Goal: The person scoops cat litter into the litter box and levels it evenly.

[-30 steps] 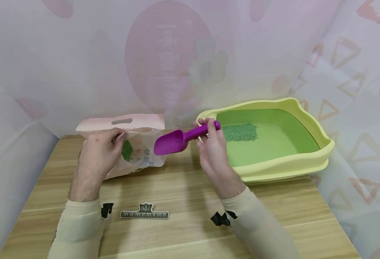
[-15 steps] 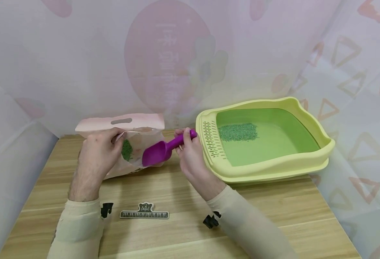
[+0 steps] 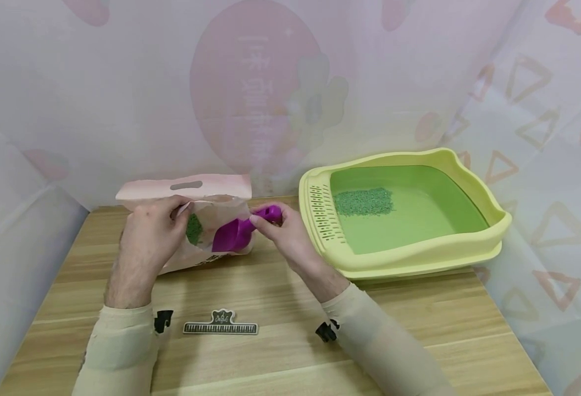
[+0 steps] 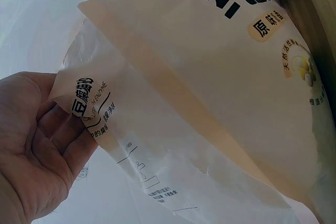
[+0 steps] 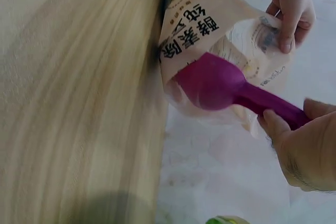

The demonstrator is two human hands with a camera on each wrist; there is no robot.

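Observation:
My left hand pinches the upper edge of a pale pink plastic bag, whose mouth gapes toward the right. Green pellets show inside. In the right hand is a purple scoop, gripped by its handle. Its bowl sits within the bag's mouth, and the right wrist view shows the front edge of the bag partly covering the scoop. Nothing can be seen lying in the bowl. The bag's printed front faces the left wrist camera.
A yellow-green litter tray with a slotted strip at its left stands on the right of the wooden table. A patch of green pellets lies in it. Near the front lies a black-and-white clip with a piano-key pattern.
The right hand has carried the scoop leftward from the litter tray's edge, and the scoop's bowl has entered the bag. My left hand has stayed in place on the bag.

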